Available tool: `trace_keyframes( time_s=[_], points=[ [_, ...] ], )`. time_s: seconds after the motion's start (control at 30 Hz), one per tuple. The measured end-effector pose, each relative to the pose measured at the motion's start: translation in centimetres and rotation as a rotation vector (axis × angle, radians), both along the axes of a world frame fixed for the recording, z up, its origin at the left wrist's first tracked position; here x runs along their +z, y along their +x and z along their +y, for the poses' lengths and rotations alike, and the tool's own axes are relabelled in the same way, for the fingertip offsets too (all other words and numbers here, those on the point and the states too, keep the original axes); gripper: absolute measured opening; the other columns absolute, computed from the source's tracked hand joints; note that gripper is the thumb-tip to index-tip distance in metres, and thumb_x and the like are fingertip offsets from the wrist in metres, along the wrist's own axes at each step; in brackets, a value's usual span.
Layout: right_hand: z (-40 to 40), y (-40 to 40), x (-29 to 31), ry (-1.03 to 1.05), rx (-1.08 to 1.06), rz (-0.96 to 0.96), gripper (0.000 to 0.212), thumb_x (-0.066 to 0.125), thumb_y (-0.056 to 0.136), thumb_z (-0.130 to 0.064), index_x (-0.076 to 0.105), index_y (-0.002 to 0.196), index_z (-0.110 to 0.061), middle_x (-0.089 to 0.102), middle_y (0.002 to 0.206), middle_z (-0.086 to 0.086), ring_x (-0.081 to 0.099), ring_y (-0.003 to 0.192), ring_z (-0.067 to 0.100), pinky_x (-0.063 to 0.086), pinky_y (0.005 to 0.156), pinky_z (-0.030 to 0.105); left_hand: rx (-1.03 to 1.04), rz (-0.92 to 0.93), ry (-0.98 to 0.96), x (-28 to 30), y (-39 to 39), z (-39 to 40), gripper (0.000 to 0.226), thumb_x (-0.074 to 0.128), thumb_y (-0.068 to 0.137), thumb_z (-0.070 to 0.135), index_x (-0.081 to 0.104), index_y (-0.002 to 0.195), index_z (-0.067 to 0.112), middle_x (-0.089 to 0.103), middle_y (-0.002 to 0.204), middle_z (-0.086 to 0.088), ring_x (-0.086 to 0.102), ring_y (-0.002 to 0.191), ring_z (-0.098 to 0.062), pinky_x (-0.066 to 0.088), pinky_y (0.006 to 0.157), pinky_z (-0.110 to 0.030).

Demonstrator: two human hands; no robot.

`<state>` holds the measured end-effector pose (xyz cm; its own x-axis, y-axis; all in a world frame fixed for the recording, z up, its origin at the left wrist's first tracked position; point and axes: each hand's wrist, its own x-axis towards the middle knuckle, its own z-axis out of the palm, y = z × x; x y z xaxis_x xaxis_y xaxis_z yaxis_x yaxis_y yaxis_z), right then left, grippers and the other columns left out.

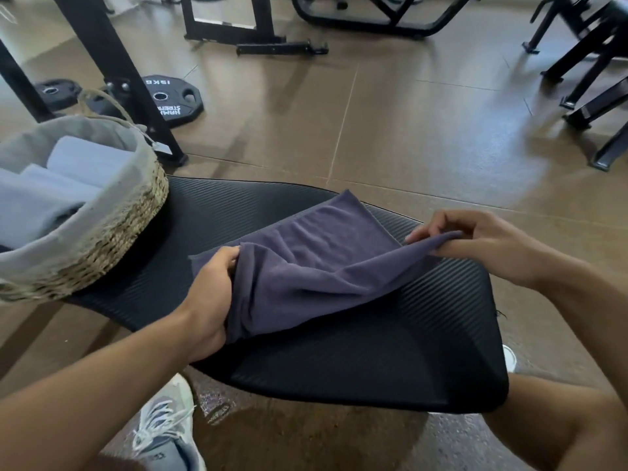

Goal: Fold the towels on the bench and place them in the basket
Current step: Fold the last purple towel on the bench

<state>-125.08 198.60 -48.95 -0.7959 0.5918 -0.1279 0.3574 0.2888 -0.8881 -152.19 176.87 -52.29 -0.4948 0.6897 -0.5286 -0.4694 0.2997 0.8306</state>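
Bright daylight; floor glare — warped edges

Both forearms are bare, with no sleeves, watch or rings showing on the left hand (pixel 210 287) or the right hand (pixel 482 244). Below the bench (pixel 373 368), the left shoe (pixel 166 433) is a pale grey-white trainer with white laces; right of the bench, a white shoe tip (pixel 509 357) shows.
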Motion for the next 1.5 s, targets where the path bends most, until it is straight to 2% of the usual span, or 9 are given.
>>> trace_keyframes(
  time_s=[0.13, 0.23, 0.3, 0.43, 0.57, 0.8, 0.93, 1.17, 1.5],
  points=[
    [-0.6, -1.3, 0.0, -0.128, -0.061, 0.112, 0.030, 0.075, 0.085, -0.029, 0.059, 0.086, -0.004, 0.059, 0.079, 0.008, 0.056, 0.076, 0.015, 0.049, 0.070, 0.031, -0.115, -0.067, 0.019, 0.7, -2.2, -0.7, 0.073, 0.050, 0.089, 0.070, 0.075, 0.107, 0.004, 0.076, 0.107, -0.021, 0.072, 0.105, -0.033, 0.050, 0.098, -0.042],
    [-0.5, -2.0, -0.6, -0.113, -0.125, 0.053, 0.080, 0.082, 0.061, -0.068, 0.060, 0.097, -0.001, 0.064, 0.085, 0.015, 0.059, 0.078, 0.019, 0.048, 0.070, 0.037, -0.155, 0.164, 0.039, 0.3, -2.7, -1.1, 0.033, 0.068, 0.092, 0.036, 0.076, 0.103, 0.005, 0.077, 0.103, -0.017, 0.069, 0.109, -0.039, 0.052, 0.100, -0.047],
    [-0.2, -2.2, -0.8, -0.159, -0.149, -0.041, 0.074, 0.082, 0.067, -0.062, 0.062, 0.103, -0.001, 0.071, 0.094, 0.024, 0.063, 0.081, 0.022, 0.047, 0.075, 0.042, -0.190, 0.303, -0.002, -0.3, -3.1, -1.6, 0.013, 0.070, 0.092, 0.022, 0.077, 0.090, 0.012, 0.078, 0.092, -0.011, 0.074, 0.094, -0.032, 0.057, 0.081, -0.044],
    [0.5, -1.2, -1.2, -0.262, -0.025, -0.372, 0.036, 0.076, 0.087, -0.032, 0.067, 0.107, -0.004, 0.076, 0.101, 0.019, 0.070, 0.082, 0.021, 0.053, 0.071, 0.035, -0.389, 0.219, -0.115, 0.3, -3.5, -3.2, 0.016, 0.067, 0.094, 0.024, 0.076, 0.089, 0.012, 0.070, 0.075, -0.004, 0.062, 0.055, -0.010, 0.046, 0.041, -0.023],
    [0.7, -1.1, -1.3, -0.329, -0.007, -0.403, 0.050, 0.083, 0.072, -0.047, 0.070, 0.106, -0.012, 0.072, 0.112, 0.024, 0.066, 0.098, 0.036, 0.043, 0.088, 0.056, -0.437, 0.142, -0.147, 0.4, -4.3, -3.6, 0.026, 0.071, 0.089, 0.028, 0.077, 0.105, 0.009, 0.076, 0.091, -0.013, 0.066, 0.064, -0.017, 0.050, 0.043, -0.025],
    [1.2, -3.3, -1.8, -0.091, -0.207, -0.189, 0.009, 0.063, 0.098, -0.015, 0.063, 0.090, -0.011, 0.069, 0.075, 0.004, 0.060, 0.068, 0.016, 0.048, 0.057, 0.029, -0.202, 0.344, 0.008, -0.3, -6.5, -1.6, 0.008, 0.068, 0.093, 0.010, 0.075, 0.090, 0.009, 0.073, 0.081, -0.008, 0.065, 0.073, -0.018, 0.057, 0.058, -0.027],
    [2.6, -4.2, -3.8, 0.117, -0.242, -0.318, 0.011, 0.074, 0.093, -0.021, 0.068, 0.087, -0.012, 0.076, 0.078, 0.004, 0.068, 0.072, 0.031, 0.054, 0.073, 0.043, -0.303, 0.573, -0.016, -1.0, -7.8, -0.3, 0.009, 0.068, 0.093, 0.009, 0.074, 0.087, 0.013, 0.073, 0.081, -0.011, 0.063, 0.076, -0.022, 0.057, 0.072, -0.041],
    [3.7, -5.1, -4.8, 0.243, -0.303, -0.443, 0.015, 0.083, 0.083, -0.025, 0.068, 0.082, -0.020, 0.076, 0.081, 0.001, 0.068, 0.077, 0.021, 0.050, 0.076, 0.035, -0.269, 0.665, -0.075, -1.8, -9.1, 1.4, 0.010, 0.077, 0.087, 0.010, 0.069, 0.081, 0.009, 0.069, 0.065, -0.004, 0.064, 0.053, -0.013, 0.056, 0.047, -0.029],
    [3.8, -5.8, -3.8, 0.293, -0.211, -0.561, 0.027, 0.083, 0.079, -0.044, 0.067, 0.091, -0.026, 0.067, 0.082, -0.003, 0.061, 0.071, 0.013, 0.043, 0.061, 0.029, -0.616, 1.183, -0.401, -1.5, -10.2, 3.0, 0.026, 0.081, 0.075, 0.053, 0.066, 0.081, 0.032, 0.067, 0.085, 0.015, 0.063, 0.083, -0.010, 0.050, 0.077, -0.031]
  ],
)
